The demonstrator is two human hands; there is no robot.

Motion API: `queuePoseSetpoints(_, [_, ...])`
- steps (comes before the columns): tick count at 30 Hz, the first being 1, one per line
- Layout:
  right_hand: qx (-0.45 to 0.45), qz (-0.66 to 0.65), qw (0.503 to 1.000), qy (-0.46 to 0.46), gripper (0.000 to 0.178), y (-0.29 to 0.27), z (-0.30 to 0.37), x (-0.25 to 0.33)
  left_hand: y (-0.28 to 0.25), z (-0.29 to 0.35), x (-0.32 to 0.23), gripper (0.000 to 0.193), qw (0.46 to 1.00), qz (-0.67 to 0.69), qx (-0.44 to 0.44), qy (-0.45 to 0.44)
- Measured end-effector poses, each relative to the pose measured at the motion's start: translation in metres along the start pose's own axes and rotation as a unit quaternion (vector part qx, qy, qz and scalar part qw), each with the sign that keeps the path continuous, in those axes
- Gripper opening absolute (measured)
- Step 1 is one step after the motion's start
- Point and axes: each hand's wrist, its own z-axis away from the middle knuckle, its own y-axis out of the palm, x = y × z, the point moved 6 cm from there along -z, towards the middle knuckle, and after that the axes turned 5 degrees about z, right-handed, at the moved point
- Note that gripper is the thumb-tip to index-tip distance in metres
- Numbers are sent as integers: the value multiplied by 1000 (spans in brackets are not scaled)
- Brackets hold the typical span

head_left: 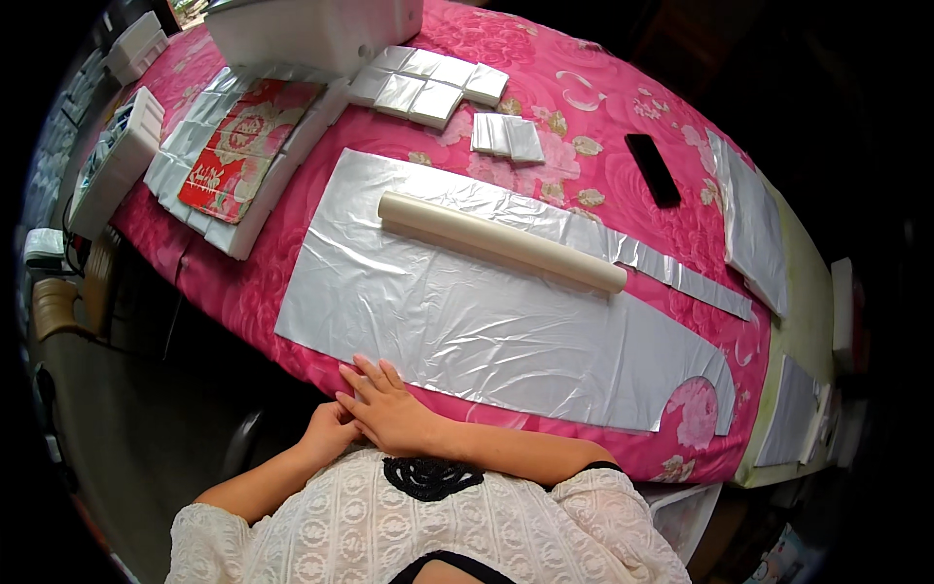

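A thin, silvery plastic apron [457, 321] lies spread on the table before me, with creases, a rounded cut-out at its right end and a long strip along its far side. On its far part rests a cream-coloured roll or tube [501, 243], slanting down to the right. My right hand [394, 414] is open, its fingers apart and their tips on the apron's near left edge. Beside and partly behind it is my left hand [329, 428], its fingers curled in at the table edge; whether it holds anything is hidden.
A pink floral cloth [525, 44] covers the table. Folded plastic packets [418, 88] and a smaller stack [506, 136] lie beyond the apron. A black phone [653, 170] is at right. A red printed sheet [243, 146] tops packets at left, near a white foam box [311, 34].
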Motion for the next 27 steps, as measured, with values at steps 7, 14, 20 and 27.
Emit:
queuePoseSetpoints(7, [-98,32,994,-33,11,-122,12,-69,21,0,-155,32,831,-379,-18,407])
queuePoseSetpoints(14, [-361,-322,828,284,18,-241,7,-305,25,-176,-254,39,930,-136,-15,341])
queuePoseSetpoints(20, [-321,-95,812,478,36,-255,-8,-379,56,-306,-295,63,953,-105,-164,233])
queuePoseSetpoints(27, [-236,8,825,513,41,-249,-28,-361,64,-361,-301,52,974,-1,-149,169])
